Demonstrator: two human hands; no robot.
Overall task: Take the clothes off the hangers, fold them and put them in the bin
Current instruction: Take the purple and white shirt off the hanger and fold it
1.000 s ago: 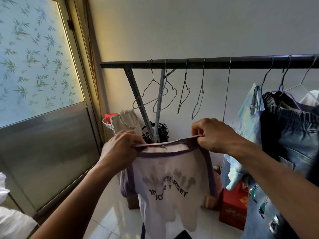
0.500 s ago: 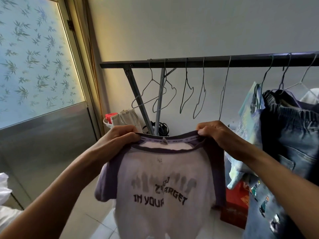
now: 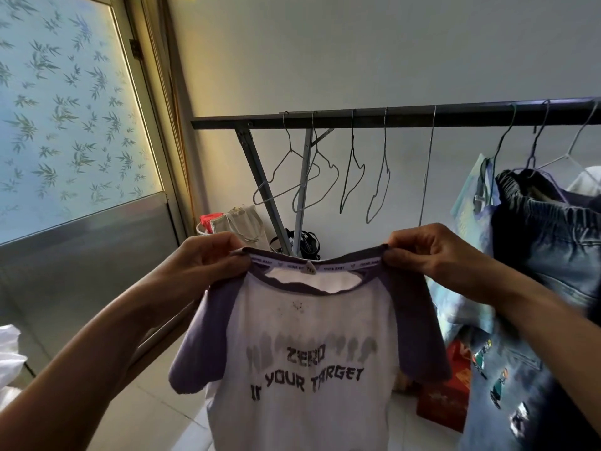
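I hold a white T-shirt (image 3: pixel 312 327) with purple sleeves and black lettering up in front of me, spread flat and off any hanger. My left hand (image 3: pixel 208 258) pinches its left shoulder and my right hand (image 3: pixel 429 252) pinches its right shoulder at the collar. Behind it a black rail (image 3: pixel 390 117) carries several empty wire hangers (image 3: pixel 353 177). At the right, denim jeans (image 3: pixel 546 242) and a light blue garment (image 3: pixel 471 203) still hang on hangers. No bin is in view.
A frosted door with a leaf pattern (image 3: pixel 71 109) fills the left. The rack's slanted legs (image 3: pixel 260 177) stand behind the shirt, with a cloth bag (image 3: pixel 237 222) by the wall. A red box (image 3: pixel 445 402) sits on the tiled floor under the jeans. White cloth (image 3: pixel 8 356) lies at far left.
My hands have moved apart and slightly up, pulling the bunched shirt open until its front and lettering show flat.
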